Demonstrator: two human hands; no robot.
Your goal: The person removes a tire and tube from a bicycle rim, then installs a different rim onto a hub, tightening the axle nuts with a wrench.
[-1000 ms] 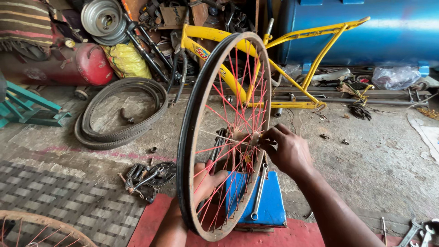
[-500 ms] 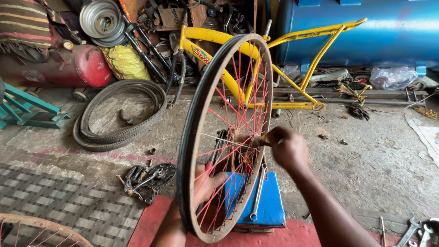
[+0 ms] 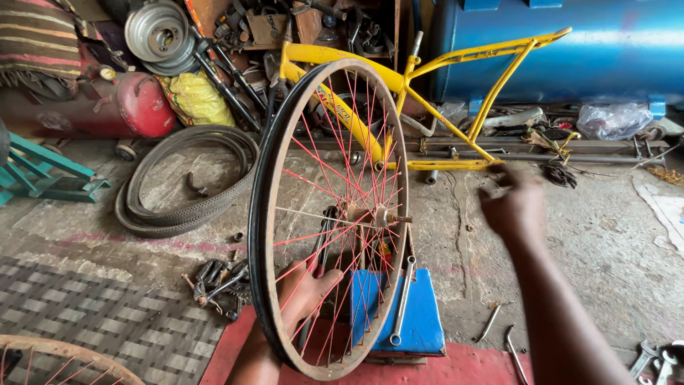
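Note:
A bicycle wheel (image 3: 260, 214) with a rusty rim, a black tyre strip and red spokes stands upright in front of me. Its hub and axle (image 3: 377, 214) sit at the centre. My left hand (image 3: 303, 292) grips the lower rim from behind and shows through the spokes. My right hand (image 3: 514, 207) hangs in the air to the right of the wheel, clear of the hub. It is motion-blurred, with loosely spread fingers and nothing visible in it. Behind the wheel's lower part stands a blue box (image 3: 427, 321) with a long wrench (image 3: 402, 299) leaning on it.
A yellow bicycle frame (image 3: 442, 121) lies behind the wheel before a blue drum (image 3: 570, 50). Loose tyres (image 3: 178, 185), a red tank (image 3: 142, 107) and a teal stand (image 3: 35, 171) are at left. Small tools (image 3: 217, 281) and wrenches (image 3: 655, 356) lie on the concrete. Another rim (image 3: 57, 360) shows at bottom left.
My right hand has left the hub, where its fingers were working, and swung out to the right. The left hand still holds the rim; the wheel stays upright.

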